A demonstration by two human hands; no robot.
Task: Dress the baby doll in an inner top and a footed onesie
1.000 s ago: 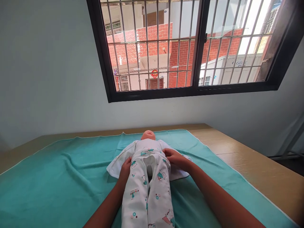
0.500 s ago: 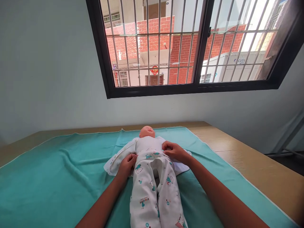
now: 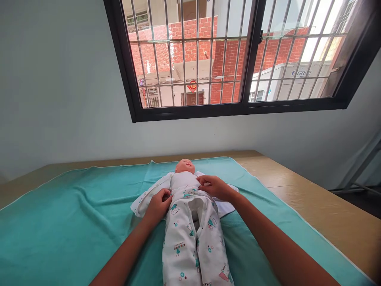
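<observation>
A baby doll (image 3: 185, 166) lies on its back, head toward the window. It wears a white top (image 3: 183, 179) whose sides are spread out, and white printed baby pants (image 3: 178, 238) with an open crotch. My left hand (image 3: 160, 203) is closed in a pinch at the waistband's left edge. On the opposite side, my right hand (image 3: 214, 186) has its fingers curled against the waistband's upper right edge, at the doll's belly. The cloth between the fingertips is mostly hidden on both sides.
Under the doll a green cloth (image 3: 74, 234) with a few wrinkles covers much of the wooden table (image 3: 297, 190). A grey wall (image 3: 74, 79) rises behind the table, holding a black-framed window (image 3: 190, 113) with metal bars.
My right hand has moved a little left, further over the doll's belly. My left hand has shifted slightly up along the waistband. The view has tilted a little.
</observation>
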